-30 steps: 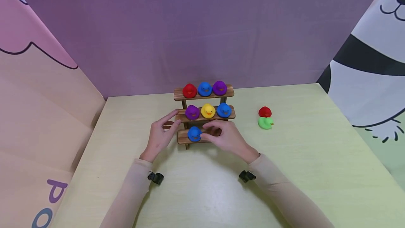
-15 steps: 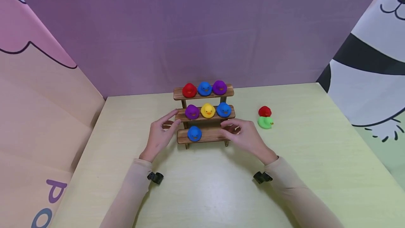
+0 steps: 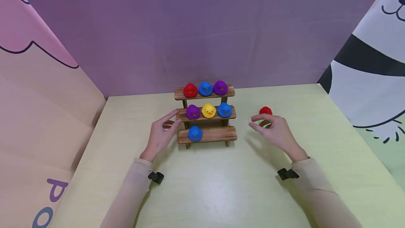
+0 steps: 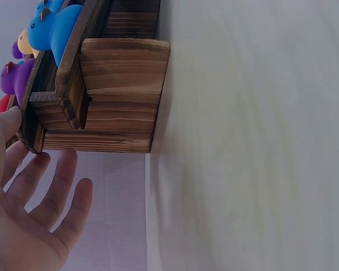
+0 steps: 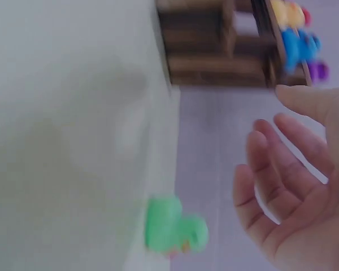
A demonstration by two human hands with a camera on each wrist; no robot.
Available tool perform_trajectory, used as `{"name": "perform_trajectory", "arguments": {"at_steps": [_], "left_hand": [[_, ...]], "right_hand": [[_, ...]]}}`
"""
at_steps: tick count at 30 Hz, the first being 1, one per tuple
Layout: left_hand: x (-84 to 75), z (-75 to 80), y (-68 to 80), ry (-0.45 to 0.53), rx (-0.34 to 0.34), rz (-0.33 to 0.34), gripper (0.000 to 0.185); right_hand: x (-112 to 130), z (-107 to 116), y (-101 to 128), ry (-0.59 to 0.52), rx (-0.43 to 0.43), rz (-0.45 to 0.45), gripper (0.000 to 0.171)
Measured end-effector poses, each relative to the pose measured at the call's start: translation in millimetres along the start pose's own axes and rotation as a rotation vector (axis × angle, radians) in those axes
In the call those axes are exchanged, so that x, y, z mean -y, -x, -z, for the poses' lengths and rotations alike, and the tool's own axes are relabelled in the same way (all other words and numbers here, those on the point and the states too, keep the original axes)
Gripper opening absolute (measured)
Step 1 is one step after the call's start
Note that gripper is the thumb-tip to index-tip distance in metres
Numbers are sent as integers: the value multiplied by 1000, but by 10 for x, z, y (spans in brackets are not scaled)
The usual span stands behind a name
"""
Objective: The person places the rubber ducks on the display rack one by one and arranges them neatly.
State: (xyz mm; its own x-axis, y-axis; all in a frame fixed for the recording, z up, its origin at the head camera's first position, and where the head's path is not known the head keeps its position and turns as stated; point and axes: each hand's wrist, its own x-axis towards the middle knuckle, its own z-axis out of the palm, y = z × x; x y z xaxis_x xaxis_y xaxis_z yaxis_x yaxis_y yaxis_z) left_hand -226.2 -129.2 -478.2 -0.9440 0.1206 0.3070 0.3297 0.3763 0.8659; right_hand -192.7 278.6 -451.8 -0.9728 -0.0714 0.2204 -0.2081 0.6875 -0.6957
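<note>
A three-tier wooden display stand point(image 3: 221, 134) stands on the table, rubber ducks on its tiers. At the left end of its middle tier, my left hand point(image 3: 159, 136) pinches the board between thumb and index finger; the other fingers spread loosely behind it in the left wrist view. A blue duck point(image 3: 195, 133) sits alone on the bottom tier, towards the left. My right hand point(image 3: 280, 133) is held right of the stand, fingers loosely bent and nothing between them. It partly hides a green duck in the head view; the right wrist view shows this green duck point(image 5: 164, 226), blurred.
The middle tier bears a purple duck point(image 3: 193, 112), a yellow duck point(image 3: 209, 110) and a blue one. On top are red, blue and purple ducks. Behind the green duck lies a red duck point(image 3: 265, 110) on the table. A purple backdrop point(image 3: 202, 38) rises at the table's far edge.
My right hand has left the bottom tier beside the blue duck and moved right, to the loose ducks, holding nothing. My left hand has stayed at the stand.
</note>
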Motion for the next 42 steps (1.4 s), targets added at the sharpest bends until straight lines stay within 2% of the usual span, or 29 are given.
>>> {"name": "perform_trajectory", "arguments": {"at_steps": [5, 10, 17, 21, 35, 42], "left_hand": [[-4, -2, 0, -13, 7, 12, 44], [-7, 2, 4, -16, 3, 20, 44], [9, -15, -5, 3, -1, -2, 44], [5, -20, 4, 3, -5, -8, 44], [8, -10, 1, 0, 1, 6, 44], [7, -12, -4, 5, 4, 6, 45]], "right_hand": [[-204, 343, -15, 76, 1, -55, 33], [-388, 499, -36, 119, 13, -61, 31], [-562, 467, -63, 118, 81, -116, 35], [-623, 425, -80, 103, 110, -119, 37], [-613, 364, -118, 98, 139, -128, 38], [-636, 342, -140, 96, 158, -121, 47]]}}
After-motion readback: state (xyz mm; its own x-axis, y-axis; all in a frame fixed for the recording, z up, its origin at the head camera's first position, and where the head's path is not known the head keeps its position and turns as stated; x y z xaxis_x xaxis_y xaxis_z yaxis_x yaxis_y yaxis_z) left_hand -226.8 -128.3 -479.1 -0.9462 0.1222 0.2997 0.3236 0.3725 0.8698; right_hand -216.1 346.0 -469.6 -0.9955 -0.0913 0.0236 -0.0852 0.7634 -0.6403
